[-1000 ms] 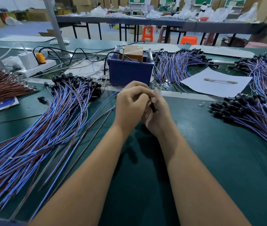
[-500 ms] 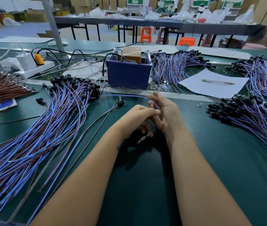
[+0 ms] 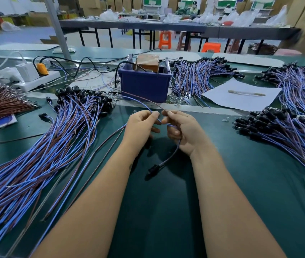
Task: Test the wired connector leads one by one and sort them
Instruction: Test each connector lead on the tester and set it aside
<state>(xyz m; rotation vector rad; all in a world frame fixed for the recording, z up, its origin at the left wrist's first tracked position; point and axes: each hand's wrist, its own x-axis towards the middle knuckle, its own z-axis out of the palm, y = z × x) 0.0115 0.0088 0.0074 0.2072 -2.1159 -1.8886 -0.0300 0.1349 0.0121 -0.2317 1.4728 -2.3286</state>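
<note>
Both hands were up over the green table [image 3: 166, 211], and the only open patch was right in the middle, near side. A big pile of leads [image 3: 41, 146] fanned out on the left, another pile [image 3: 287, 135] hemmed in the right, and a blue bin [image 3: 144, 84] sat just beyond the hands, so not much room sideways or forward. A sheet of paper [image 3: 241, 94] lay far right of the bin.

The left hand [image 3: 140, 125] pinched one blue wire of a single lead [image 3: 174, 153] between thumb and fingertip, other fingers curled. The right hand [image 3: 183, 131] pinched the brown wire the same way, fingertips almost meeting the left ones. The two wires arched away toward the bin. The rest of the lead ran through the right palm and hung down, its black plug [image 3: 153, 167] dangling between the wrists, just above the table.
</note>
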